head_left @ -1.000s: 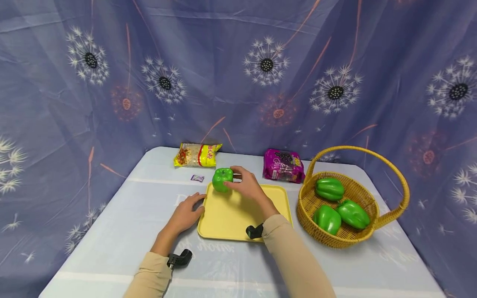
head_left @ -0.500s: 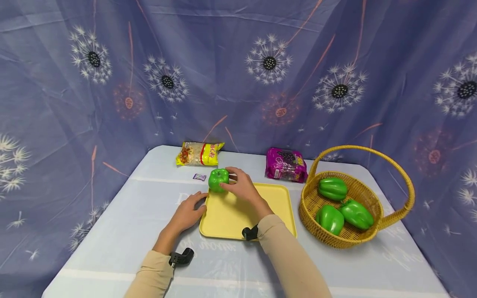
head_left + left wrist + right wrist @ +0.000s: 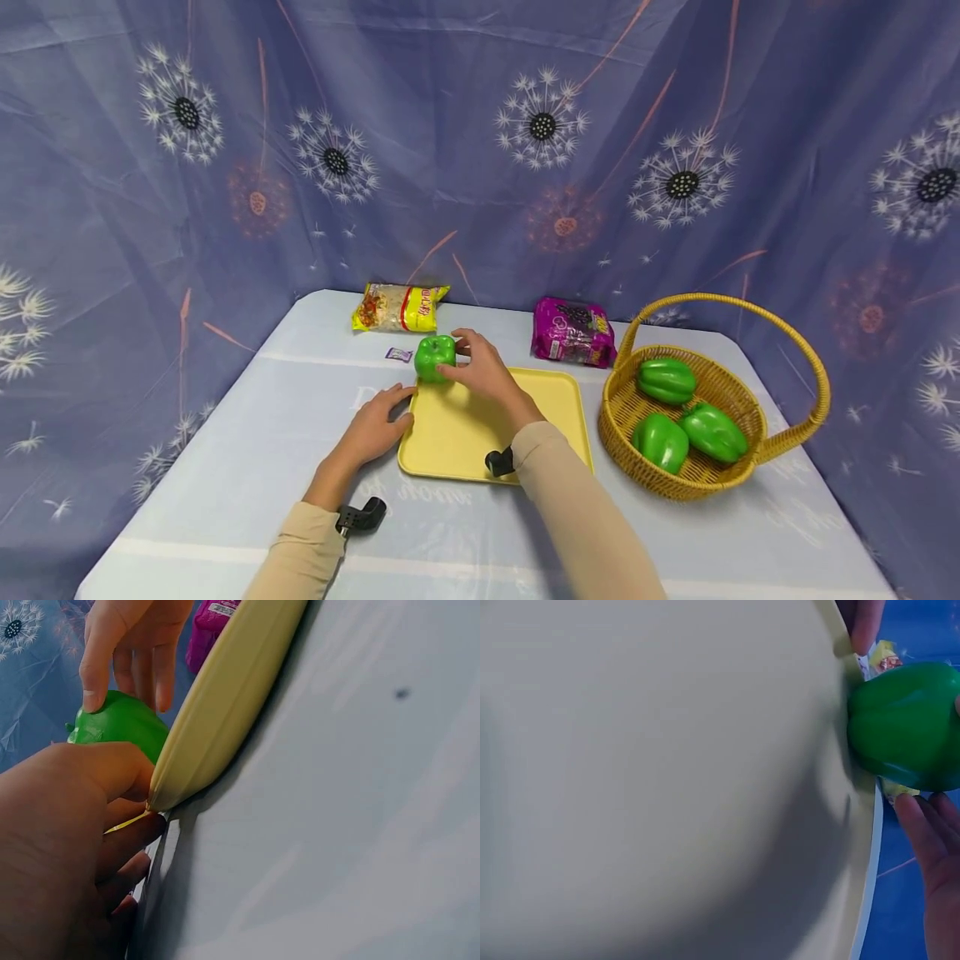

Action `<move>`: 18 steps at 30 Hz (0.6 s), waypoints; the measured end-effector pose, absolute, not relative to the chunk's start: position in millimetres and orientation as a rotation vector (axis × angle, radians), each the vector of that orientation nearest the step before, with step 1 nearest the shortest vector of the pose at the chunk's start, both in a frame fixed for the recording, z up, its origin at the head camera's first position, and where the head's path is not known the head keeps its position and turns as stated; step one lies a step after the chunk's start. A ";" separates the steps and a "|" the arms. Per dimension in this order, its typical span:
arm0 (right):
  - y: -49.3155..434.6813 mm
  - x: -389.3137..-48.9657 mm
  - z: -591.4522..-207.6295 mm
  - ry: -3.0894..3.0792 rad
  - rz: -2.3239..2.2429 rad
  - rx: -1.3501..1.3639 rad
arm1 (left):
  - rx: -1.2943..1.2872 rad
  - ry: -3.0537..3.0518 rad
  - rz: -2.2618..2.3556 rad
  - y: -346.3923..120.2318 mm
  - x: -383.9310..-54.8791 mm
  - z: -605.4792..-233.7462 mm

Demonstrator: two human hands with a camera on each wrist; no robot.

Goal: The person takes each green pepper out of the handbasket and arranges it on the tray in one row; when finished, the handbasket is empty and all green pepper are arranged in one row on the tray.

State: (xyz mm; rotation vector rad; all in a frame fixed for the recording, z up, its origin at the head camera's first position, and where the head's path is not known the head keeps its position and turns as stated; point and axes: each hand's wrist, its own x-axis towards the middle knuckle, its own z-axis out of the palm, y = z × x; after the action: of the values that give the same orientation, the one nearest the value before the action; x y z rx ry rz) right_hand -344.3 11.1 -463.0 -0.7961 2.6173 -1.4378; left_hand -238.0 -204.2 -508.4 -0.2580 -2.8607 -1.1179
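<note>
My right hand (image 3: 486,373) holds a green bell pepper (image 3: 434,358) at the far left corner of a yellow tray (image 3: 453,437), thumb on its near side and fingers on its far right side. In the left wrist view the thumb tip presses on the pepper (image 3: 124,722). My left hand (image 3: 372,429) rests by the tray's left edge, its fingers loosely bent and its thumb and index fingertip right at the rim. In the right wrist view the pepper (image 3: 904,727) overlaps the tray's rim (image 3: 864,847).
A wicker basket (image 3: 613,417) with several green peppers stands right of the tray. Behind lie a yellow food bag (image 3: 397,308) and a purple package (image 3: 573,332). A small purple wrapped piece (image 3: 399,355) lies left of the pepper. A dandelion-print curtain (image 3: 450,183) hangs behind the table.
My right hand has moved a little to the left with the bell pepper, to the tray's far left corner. The left hand has stayed at the tray's edge.
</note>
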 end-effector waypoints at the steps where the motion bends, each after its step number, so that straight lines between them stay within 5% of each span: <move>1: 11.0 -344.4 -463.2 2.641 -1.418 -0.789 | -0.265 -2.860 -1.111 -204.9 -237.7 -508.0; 18: 20.9 -336.0 -428.6 2.861 -1.033 -0.788 | -0.274 -2.892 -1.057 -206.5 -238.5 -509.0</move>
State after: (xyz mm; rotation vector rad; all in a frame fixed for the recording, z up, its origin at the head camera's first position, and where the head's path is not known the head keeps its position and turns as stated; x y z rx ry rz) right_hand -336.0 20.9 -428.6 -0.7881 2.8605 -1.0325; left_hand -238.5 -206.5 -509.0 -0.2743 -2.8922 -1.0572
